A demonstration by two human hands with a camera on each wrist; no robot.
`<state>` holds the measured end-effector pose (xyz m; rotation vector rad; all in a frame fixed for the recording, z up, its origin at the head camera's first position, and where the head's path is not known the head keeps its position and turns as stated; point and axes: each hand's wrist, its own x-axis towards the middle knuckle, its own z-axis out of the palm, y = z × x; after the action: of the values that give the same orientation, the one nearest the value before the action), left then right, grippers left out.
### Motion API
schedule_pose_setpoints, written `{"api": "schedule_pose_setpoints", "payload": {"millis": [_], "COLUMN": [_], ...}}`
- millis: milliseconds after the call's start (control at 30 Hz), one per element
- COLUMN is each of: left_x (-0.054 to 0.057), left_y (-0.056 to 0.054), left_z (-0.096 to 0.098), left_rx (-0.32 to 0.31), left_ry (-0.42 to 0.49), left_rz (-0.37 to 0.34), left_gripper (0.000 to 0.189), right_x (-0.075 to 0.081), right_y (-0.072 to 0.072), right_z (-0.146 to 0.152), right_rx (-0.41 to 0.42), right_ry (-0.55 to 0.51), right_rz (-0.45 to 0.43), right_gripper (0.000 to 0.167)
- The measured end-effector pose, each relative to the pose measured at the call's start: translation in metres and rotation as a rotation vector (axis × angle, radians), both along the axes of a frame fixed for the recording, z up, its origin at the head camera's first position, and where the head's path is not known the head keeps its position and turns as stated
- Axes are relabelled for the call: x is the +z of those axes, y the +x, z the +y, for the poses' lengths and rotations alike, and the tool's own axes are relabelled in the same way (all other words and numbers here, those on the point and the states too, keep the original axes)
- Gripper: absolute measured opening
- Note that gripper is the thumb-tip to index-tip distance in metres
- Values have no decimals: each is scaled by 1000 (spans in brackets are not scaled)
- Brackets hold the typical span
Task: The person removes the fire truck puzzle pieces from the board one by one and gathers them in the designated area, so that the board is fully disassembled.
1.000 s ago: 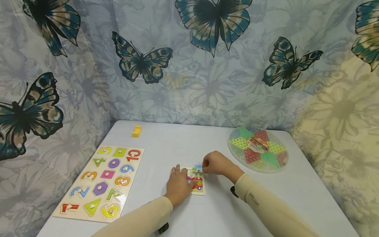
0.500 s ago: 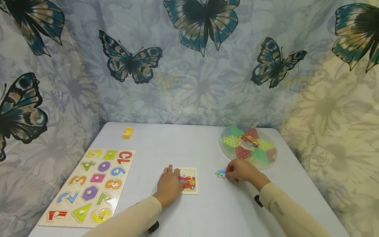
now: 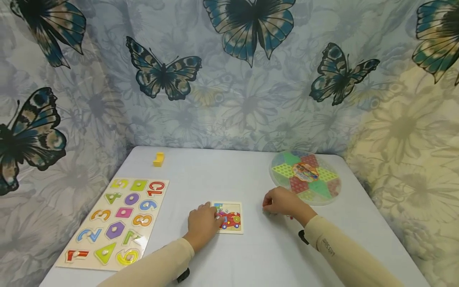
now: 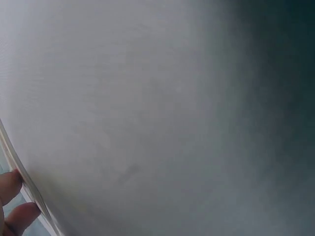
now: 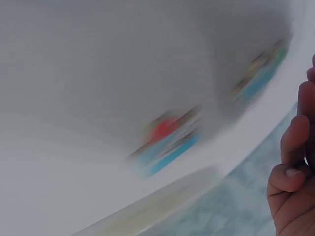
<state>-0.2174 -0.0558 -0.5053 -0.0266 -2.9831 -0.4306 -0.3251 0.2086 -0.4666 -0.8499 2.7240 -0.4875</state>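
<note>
In the head view, a small square jigsaw puzzle with a red car picture lies mid-table. Its upper right shows bare cream backing. My left hand holds it at the left side, thumb over the picture; the left wrist view has fingertips along the board's edge. To the right, my right hand hovers low, fingers bent, with nothing visible between them. Beneath it in the right wrist view lie two blurred puzzle pieces, one blue and red, one blue and green; the head view mostly hides them.
A number-and-shape peg board lies at left. A yellow block stands near the back left edge. Behind my right hand sits a round, coloured star-patterned game board. Butterfly-print cloth hangs behind the table.
My right hand carried a blue-green puzzle piece from the puzzle rightward and has let it go on the table. My left hand has slid slightly left, uncovering more of the picture.
</note>
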Motion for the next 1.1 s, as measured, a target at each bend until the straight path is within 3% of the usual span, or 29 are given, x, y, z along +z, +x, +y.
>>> {"api": "schedule_pose_setpoints", "payload": {"millis": [233, 400, 833, 1100], "left_x": [-1, 0, -6, -4], "left_y": [-1, 1, -2, -2], "left_z": [-1, -1, -8, -7], "left_rx": [-33, -42, -52, -49], "left_ry": [-37, -35, -40, -1], "left_rz": [2, 12, 42, 28], "left_gripper": [32, 32, 34, 32], "right_x": [-4, -8, -7, -9], "right_y": [-3, -3, 2, -2], "right_z": [-84, -119, -140, -144], "right_rx": [85, 113, 161, 216], "right_ry": [78, 128, 137, 177], "right_rz": [59, 157, 170, 230], "right_gripper": [9, 11, 7, 8]}}
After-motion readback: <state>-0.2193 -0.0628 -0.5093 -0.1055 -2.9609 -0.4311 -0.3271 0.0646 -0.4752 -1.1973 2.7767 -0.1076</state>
